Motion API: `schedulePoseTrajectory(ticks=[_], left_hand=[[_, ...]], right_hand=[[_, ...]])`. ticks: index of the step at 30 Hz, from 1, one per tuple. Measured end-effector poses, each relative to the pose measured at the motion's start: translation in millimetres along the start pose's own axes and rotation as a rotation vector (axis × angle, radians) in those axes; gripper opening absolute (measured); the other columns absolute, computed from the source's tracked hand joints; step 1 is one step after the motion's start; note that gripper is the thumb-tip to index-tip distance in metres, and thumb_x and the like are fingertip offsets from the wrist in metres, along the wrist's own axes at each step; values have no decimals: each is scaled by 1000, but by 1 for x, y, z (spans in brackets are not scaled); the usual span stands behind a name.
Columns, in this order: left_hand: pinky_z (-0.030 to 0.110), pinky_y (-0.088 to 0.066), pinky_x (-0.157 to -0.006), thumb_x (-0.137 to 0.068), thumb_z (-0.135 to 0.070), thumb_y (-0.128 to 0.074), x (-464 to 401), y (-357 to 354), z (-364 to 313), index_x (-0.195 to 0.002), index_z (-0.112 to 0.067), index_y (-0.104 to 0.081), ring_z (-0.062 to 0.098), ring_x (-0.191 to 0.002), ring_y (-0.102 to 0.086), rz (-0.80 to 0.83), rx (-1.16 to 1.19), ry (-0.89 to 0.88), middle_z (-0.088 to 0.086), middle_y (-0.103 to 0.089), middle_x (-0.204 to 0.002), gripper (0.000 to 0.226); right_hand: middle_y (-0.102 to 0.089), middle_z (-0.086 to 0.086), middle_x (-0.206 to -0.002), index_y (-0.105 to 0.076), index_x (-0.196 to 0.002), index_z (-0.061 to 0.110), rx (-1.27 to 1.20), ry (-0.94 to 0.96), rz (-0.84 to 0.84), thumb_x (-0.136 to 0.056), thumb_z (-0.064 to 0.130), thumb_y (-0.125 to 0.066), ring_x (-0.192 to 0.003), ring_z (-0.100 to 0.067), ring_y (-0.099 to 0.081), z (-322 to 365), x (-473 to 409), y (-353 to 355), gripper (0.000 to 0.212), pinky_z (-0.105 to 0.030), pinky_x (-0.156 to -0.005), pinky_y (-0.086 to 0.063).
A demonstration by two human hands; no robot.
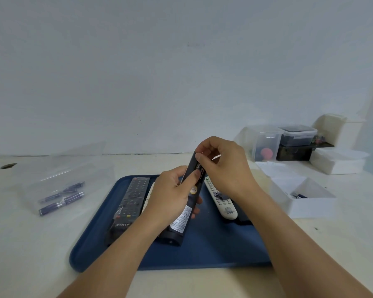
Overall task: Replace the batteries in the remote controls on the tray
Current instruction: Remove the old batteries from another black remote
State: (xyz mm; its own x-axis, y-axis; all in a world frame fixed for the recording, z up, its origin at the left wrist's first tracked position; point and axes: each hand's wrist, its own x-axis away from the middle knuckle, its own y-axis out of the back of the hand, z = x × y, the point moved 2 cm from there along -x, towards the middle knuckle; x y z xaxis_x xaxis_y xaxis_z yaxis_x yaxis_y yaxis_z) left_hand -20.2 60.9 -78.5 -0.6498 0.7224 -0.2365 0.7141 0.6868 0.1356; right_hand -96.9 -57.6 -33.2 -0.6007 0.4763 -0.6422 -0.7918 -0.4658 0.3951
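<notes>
Item in hand: black remote (188, 203), back side up, raised at a tilt over the blue tray (202, 252).
Left hand (172, 194): wrapped round the remote's middle, thumb laid on its back.
Right hand (222, 166): fingertips pinching at the upper end, where the battery bay appears open.
Step judged: working a cell in or out of the bay; which one cannot be told.
Others on tray: dark remote (129, 203) and white remote (221, 201), both lying flat.
Spare batteries (61, 197): in a clear bag on the desk (26, 244), left of the tray.
Next move calls for: firm left grip, correct polarity, cover refitted.
</notes>
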Motion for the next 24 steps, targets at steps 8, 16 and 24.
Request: schedulePoseTrajectory(ticks=[8,16,24], left_hand=[[36,-53,-46,-100,-36,-60,-2,1,-1,-91,-12,-68,37,-49,-65,-37,5,-18,27,-68,-71,27],[37,-55,-48,-101,-34,-60,1,1,2,-98,-9,-68,36,-51,-65,-28,14,24,29,-67,-73,26],[37,-56,-50,-99,-37,-62,-1,-1,-3,-100,-8,-67,36,-53,-66,-40,80,81,28,-70,-74,30]], right_hand=[[-70,6,-80,-72,-87,17,-14,-5,-45,-88,9,-67,-78,-8,-65,3,2,-5,10,-21,-69,-54],[-65,10,-72,-72,-88,19,-56,-76,6,-90,8,-65,-68,-3,-61,-2,2,-5,14,-10,-60,-46],[-69,6,-91,-71,-92,21,-150,-113,-35,-87,10,-70,-85,-7,-66,-5,1,-5,12,-10,-65,-48]])
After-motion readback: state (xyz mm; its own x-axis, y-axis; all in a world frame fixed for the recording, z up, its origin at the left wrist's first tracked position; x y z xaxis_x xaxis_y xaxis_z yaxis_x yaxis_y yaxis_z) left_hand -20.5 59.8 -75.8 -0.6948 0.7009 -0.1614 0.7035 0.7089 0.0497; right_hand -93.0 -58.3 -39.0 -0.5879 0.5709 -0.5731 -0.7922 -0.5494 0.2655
